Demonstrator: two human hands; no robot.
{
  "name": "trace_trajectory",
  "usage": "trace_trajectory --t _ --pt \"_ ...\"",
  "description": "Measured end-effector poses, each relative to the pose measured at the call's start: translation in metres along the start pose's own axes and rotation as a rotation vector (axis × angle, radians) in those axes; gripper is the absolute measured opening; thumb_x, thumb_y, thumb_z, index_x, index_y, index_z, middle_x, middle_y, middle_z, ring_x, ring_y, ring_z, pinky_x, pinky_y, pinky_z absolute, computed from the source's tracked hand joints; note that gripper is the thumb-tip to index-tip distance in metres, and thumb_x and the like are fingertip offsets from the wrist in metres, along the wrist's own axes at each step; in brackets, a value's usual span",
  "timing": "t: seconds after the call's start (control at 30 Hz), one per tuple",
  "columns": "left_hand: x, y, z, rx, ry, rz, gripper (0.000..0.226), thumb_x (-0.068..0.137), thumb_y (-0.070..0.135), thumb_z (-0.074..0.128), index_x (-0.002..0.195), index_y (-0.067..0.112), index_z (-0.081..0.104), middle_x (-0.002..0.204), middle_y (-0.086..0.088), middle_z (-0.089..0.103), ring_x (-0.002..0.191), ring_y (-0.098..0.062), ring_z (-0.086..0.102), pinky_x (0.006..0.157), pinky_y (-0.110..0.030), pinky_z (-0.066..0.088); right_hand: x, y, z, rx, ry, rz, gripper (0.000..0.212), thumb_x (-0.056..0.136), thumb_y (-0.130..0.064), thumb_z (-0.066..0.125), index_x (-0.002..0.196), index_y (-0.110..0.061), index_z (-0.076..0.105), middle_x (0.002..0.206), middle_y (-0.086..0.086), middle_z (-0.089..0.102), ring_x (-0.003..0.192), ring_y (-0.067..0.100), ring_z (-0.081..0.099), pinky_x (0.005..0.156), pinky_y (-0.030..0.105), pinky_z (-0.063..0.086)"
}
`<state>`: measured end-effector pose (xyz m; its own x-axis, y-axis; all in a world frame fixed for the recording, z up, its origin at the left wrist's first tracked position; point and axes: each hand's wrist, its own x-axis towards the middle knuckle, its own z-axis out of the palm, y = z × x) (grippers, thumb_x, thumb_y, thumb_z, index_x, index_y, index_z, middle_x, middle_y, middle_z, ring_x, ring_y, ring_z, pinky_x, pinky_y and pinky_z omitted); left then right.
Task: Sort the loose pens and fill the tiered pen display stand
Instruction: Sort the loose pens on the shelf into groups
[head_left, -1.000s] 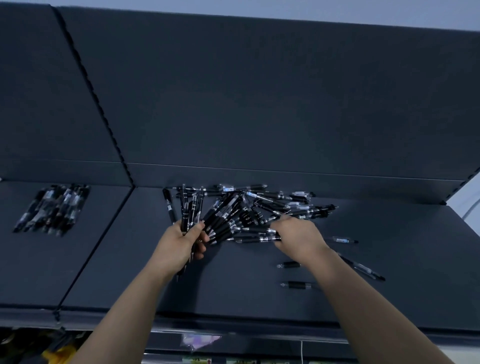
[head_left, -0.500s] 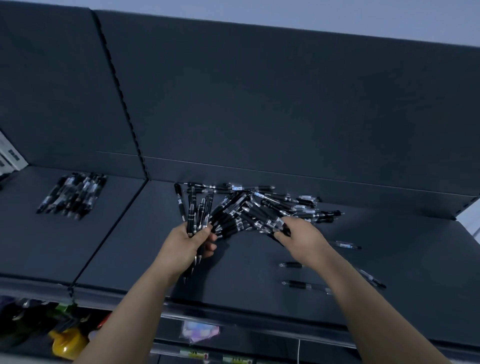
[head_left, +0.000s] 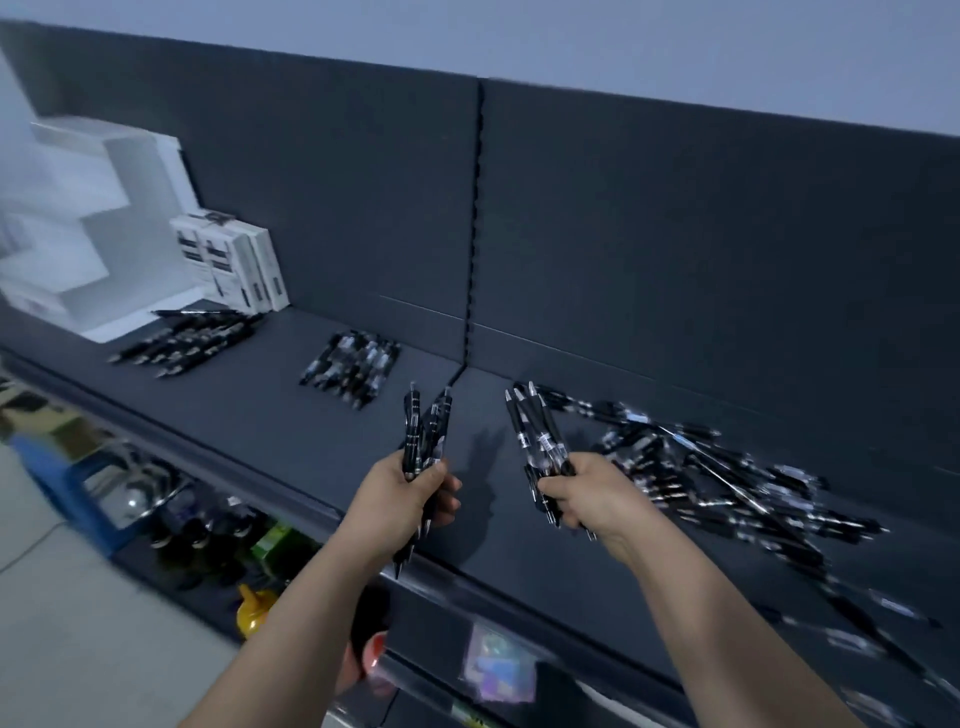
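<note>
Pens (head_left: 727, 478) sprawl in a loose pile at right on the dark shelf (head_left: 260, 415). At centre, the left hand (head_left: 400, 493) grips a black bundle (head_left: 426, 431) and the right hand (head_left: 592, 493) clutches a second bundle (head_left: 535, 436). Sorted rows (head_left: 353, 366), white boxes (head_left: 234, 260) and the tiered stand (head_left: 93, 223) sit upper left.

We see black pens (head_left: 727, 488) with silver tips, our dark grey shelf (head_left: 260, 410), white stand (head_left: 93, 234), white boxes (head_left: 234, 265) with black labels
</note>
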<state>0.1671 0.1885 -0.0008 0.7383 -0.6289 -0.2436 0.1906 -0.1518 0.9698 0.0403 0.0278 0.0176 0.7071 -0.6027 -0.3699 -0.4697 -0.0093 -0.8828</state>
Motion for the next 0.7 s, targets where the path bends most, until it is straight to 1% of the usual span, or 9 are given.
trace_trajectory --t 0.13,0.27,0.33,0.4,0.47,0.53,0.6,0.67,0.7 --pt "0.006 0.005 -0.076 0.015 0.076 0.019 0.018 0.099 0.012 0.05 0.104 -0.005 0.056 0.078 -0.01 0.068 0.064 -0.021 0.066 0.059 -0.03 0.056 0.024 -0.033 0.072 -0.057 0.007 -0.021 0.012 0.092 -0.003 0.056 0.085 -0.012 0.056 0.068 0.0 0.054 0.055 0.009 0.046 0.043 0.016 0.035" --pt "0.017 0.013 -0.17 0.031 0.12 0.014 0.018 0.099 0.014 0.05 0.102 -0.003 0.056 0.077 -0.009 0.067 0.066 -0.022 0.065 0.065 -0.036 0.056 0.052 -0.073 0.159 -0.058 -0.038 -0.02 0.01 0.093 -0.004 0.054 0.096 -0.011 0.059 0.076 0.002 0.056 0.062 0.012 0.048 0.055 0.023 0.038" --pt "0.025 0.017 -0.217 0.061 0.14 0.005 0.017 0.099 0.014 0.05 0.096 -0.001 0.058 0.076 -0.011 0.065 0.066 -0.023 0.063 0.064 -0.037 0.053 0.065 -0.092 0.199 -0.044 -0.052 -0.003 0.01 0.095 -0.006 0.053 0.101 -0.01 0.06 0.08 0.002 0.057 0.065 0.013 0.05 0.057 0.024 0.04" --pt "0.031 0.022 -0.258 0.099 0.149 -0.011 0.019 0.1 0.014 0.049 0.088 0.001 0.058 0.074 -0.016 0.063 0.065 -0.025 0.06 0.061 -0.036 0.051 0.078 -0.109 0.234 -0.054 -0.068 0.016 0.01 0.095 -0.008 0.053 0.102 -0.008 0.06 0.086 0.004 0.06 0.071 0.015 0.052 0.063 0.025 0.042" --pt "0.04 0.026 -0.295 0.178 0.159 -0.026 0.022 0.1 0.015 0.049 0.085 0.002 0.058 0.078 -0.025 0.064 0.065 -0.028 0.061 0.058 -0.035 0.052 0.091 -0.123 0.265 -0.076 -0.079 0.029 0.015 0.094 -0.008 0.053 0.106 -0.005 0.06 0.091 0.009 0.061 0.077 0.019 0.053 0.069 0.03 0.043" --pt "0.051 0.03 -0.327 0.226 0.165 -0.045 0.022 0.1 0.016 0.049 0.087 0.001 0.058 0.082 -0.025 0.066 0.062 -0.027 0.061 0.055 -0.033 0.052 0.102 -0.135 0.289 -0.107 -0.101 0.029 0.012 0.093 -0.006 0.051 0.101 -0.002 0.06 0.089 0.012 0.057 0.076 0.023 0.049 0.067 0.033 0.039" --pt "0.066 0.033 -0.352 0.216 0.166 -0.053 0.019 0.1 0.014 0.048 0.089 0.0 0.055 0.078 -0.021 0.065 0.061 -0.026 0.059 0.053 -0.032 0.05 0.113 -0.147 0.306 -0.177 -0.12 -0.007 0.009 0.093 -0.003 0.049 0.092 -0.008 0.056 0.086 0.012 0.057 0.07 0.021 0.049 0.06 0.031 0.039" --pt "0.083 0.036 -0.372 0.226 0.174 -0.061 0.017 0.1 0.012 0.047 0.089 0.001 0.053 0.076 -0.018 0.063 0.06 -0.026 0.056 0.051 -0.031 0.048 0.127 -0.158 0.32 -0.289 -0.118 -0.064 0.011 0.093 -0.002 0.047 0.091 -0.008 0.055 0.085 0.012 0.059 0.067 0.02 0.052 0.055 0.028 0.04" --pt "0.093 0.037 -0.381 0.222 0.179 -0.067 0.016 0.1 0.01 0.047 0.089 0.001 0.052 0.075 -0.017 0.062 0.061 -0.026 0.055 0.051 -0.032 0.047 0.137 -0.163 0.327 -0.346 -0.107 -0.097 0.011 0.092 -0.003 0.046 0.091 -0.008 0.056 0.086 0.012 0.06 0.069 0.021 0.053 0.055 0.029 0.04"
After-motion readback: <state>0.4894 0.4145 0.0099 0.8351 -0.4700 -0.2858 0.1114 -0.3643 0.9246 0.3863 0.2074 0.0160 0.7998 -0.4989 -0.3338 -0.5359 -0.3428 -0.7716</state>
